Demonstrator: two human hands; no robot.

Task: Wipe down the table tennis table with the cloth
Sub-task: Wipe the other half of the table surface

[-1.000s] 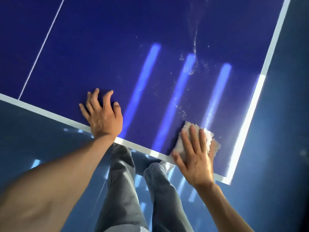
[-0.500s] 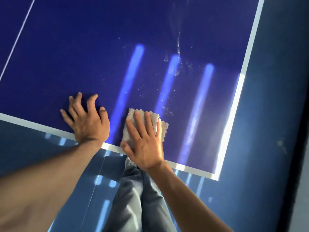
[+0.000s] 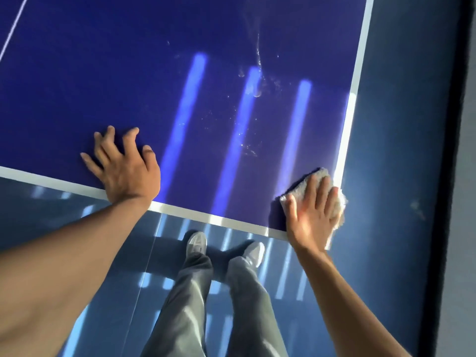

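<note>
At the near right corner of the table tennis table (image 3: 180, 86), the right hand (image 3: 313, 212) presses the cloth (image 3: 318, 177) flat, fingers straight and close together, palm covering most of it; the cloth, a white, nubby towelling pad folded thick, sits where the white border lines (image 3: 211, 219) meet, its right side hanging just past the table edge above the floor (image 3: 399, 176); the left hand (image 3: 126, 166) lies on the blue surface just beside the near border, well apart from the cloth, fingers spread, holding nothing, apparently as a brace. Progress, judged from the surface: the narrow strip along the near edge between the two hands shows no spots and looks wiped; farther in, scattered droplets and a pale streak (image 3: 253, 81) lie among the bright reflected light bars, unwiped by the look of them; the far part of the table is out of view, so its condition cannot be told; most of the wiping appears to lie ahead.
</note>
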